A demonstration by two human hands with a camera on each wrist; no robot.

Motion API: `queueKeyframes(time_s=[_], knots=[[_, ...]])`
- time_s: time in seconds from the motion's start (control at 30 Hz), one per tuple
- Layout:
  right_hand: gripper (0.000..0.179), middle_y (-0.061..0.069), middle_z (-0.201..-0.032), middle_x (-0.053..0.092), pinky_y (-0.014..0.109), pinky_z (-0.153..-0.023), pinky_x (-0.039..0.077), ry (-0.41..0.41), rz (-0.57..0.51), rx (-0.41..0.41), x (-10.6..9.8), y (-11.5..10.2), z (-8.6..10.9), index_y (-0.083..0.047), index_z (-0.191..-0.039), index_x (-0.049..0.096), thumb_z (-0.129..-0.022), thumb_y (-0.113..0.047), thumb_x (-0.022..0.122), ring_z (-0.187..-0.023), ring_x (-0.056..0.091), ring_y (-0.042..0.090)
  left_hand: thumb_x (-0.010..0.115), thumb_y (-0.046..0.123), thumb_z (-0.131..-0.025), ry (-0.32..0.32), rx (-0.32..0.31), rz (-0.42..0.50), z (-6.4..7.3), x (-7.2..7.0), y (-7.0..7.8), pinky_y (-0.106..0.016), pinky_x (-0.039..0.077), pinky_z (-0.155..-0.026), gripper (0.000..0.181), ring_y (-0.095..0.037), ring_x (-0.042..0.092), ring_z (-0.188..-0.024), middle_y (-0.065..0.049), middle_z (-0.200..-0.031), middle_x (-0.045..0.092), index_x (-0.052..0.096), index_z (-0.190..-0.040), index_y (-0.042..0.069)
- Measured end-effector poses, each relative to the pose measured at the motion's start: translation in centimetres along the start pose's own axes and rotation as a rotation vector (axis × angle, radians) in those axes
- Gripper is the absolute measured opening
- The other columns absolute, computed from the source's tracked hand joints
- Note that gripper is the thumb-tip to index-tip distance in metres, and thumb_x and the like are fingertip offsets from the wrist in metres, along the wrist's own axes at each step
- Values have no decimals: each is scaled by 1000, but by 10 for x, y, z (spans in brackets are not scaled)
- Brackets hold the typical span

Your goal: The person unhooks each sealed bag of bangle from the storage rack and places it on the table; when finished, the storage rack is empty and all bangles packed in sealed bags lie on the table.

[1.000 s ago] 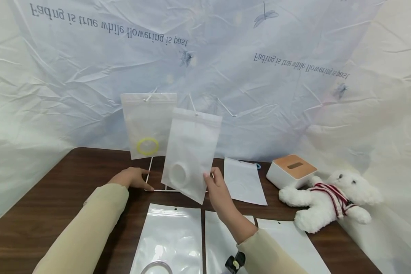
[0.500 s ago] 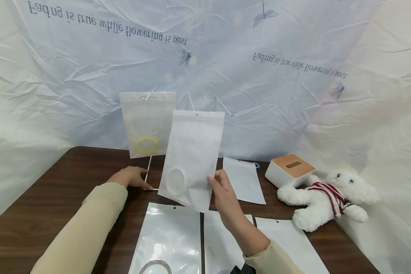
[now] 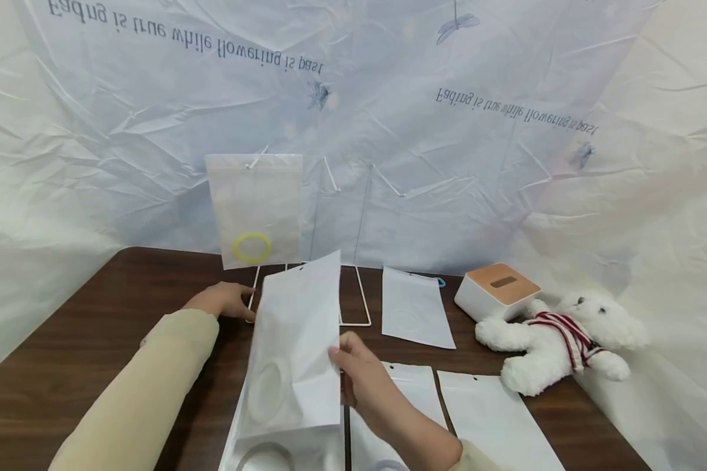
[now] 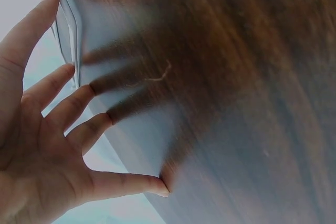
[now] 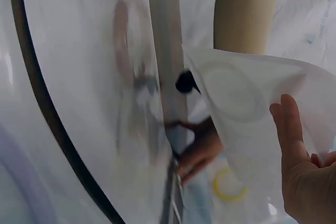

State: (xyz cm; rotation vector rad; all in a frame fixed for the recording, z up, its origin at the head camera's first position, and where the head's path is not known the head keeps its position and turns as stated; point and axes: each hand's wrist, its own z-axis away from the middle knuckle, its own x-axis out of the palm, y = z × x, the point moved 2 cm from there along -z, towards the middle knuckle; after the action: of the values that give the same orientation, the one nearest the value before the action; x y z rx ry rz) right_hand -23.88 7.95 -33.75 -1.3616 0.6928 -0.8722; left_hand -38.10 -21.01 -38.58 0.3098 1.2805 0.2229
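My right hand (image 3: 368, 383) pinches a white zip bag (image 3: 297, 333) by its right edge, holding it tilted low over the front bags. A pale ring shows faintly inside it; in the right wrist view the bag (image 5: 236, 98) curves beside the fingers. At the left corner of a white wire rack (image 3: 355, 324), my left hand (image 3: 226, 301) touches the base. Its fingers are spread and straight in the left wrist view, fingertips on the dark wood table (image 4: 220, 145), thumb at the wire. Another zip bag (image 3: 259, 203) with a yellow ring (image 3: 251, 247) hangs on the rack's left hook.
Bare hooks, a middle one (image 3: 332, 175) and a right one (image 3: 387, 181), stick out from the rack. A white bag (image 3: 418, 311) lies right of it. More bags, a middle one (image 3: 403, 392) and a right one (image 3: 497, 418), lie in front. A tissue box (image 3: 497, 291) and teddy bear (image 3: 556, 347) are at right.
My right hand has drawn the white zip bag off the rack's middle hook and brought it down towards me. The left hand has stayed at the rack base.
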Motion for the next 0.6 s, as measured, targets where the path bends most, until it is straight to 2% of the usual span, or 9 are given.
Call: queueKeyframes(time_s=[0.13,0.23,0.33,0.37,0.43,0.47,0.57,0.6], knots=[[15,8,-100,65,25,-67,58,-86,-93,94,9,14,-1,-6,-109,45,-104,-20,40,-82,70,14,69,43,-88,-2,-14,-6,4,-2,2,-57,47,-95,79,-53,45,-127,-34,-146,40,42,-150,2],[19,10,-104,68,31,-74,60,-125,-135,146,14,24,-3,-5,-112,47,-104,-20,39,-90,72,19,68,47,-88,-3,-21,-2,7,-3,3,-55,48,-92,80,-51,48,-125,-34,-146,41,43,-150,2],[21,10,-105,69,34,-78,59,-156,-173,175,18,31,-2,-5,-114,49,-104,-20,39,-94,72,21,68,40,-90,-9,-26,18,8,-2,4,-53,49,-89,74,-49,53,-118,-33,-146,40,43,-149,2],[21,9,-105,70,33,-77,59,-166,-182,179,19,33,-1,-4,-114,49,-103,-19,39,-93,72,21,68,37,-91,-12,-26,19,7,-2,4,-50,49,-86,72,-45,55,-113,-33,-146,40,43,-149,2],[21,8,-103,70,31,-76,59,-191,-194,183,21,36,2,-4,-114,49,-103,-19,38,-92,72,19,65,27,-92,-23,-28,33,5,-2,4,-45,48,-78,66,-35,58,-89,-33,-147,39,42,-150,3],[21,8,-103,69,30,-75,59,-202,-198,185,22,37,4,-5,-113,49,-103,-19,38,-90,72,18,64,25,-93,-27,-25,22,4,-2,3,-43,47,-76,65,-34,58,-88,-33,-147,39,42,-150,3],[16,6,-100,68,28,-73,58,-220,-204,202,26,40,9,-8,-105,49,-102,-20,39,-86,71,15,68,28,-93,-35,-19,5,2,-3,2,-47,50,-85,68,-37,59,-101,-33,-148,38,42,-150,2],[14,6,-99,67,29,-74,58,-221,-206,213,28,41,10,-9,-103,49,-102,-19,39,-86,71,15,69,29,-92,-40,-20,11,1,-3,2,-51,49,-89,70,-42,58,-109,-33,-149,37,41,-150,2]])
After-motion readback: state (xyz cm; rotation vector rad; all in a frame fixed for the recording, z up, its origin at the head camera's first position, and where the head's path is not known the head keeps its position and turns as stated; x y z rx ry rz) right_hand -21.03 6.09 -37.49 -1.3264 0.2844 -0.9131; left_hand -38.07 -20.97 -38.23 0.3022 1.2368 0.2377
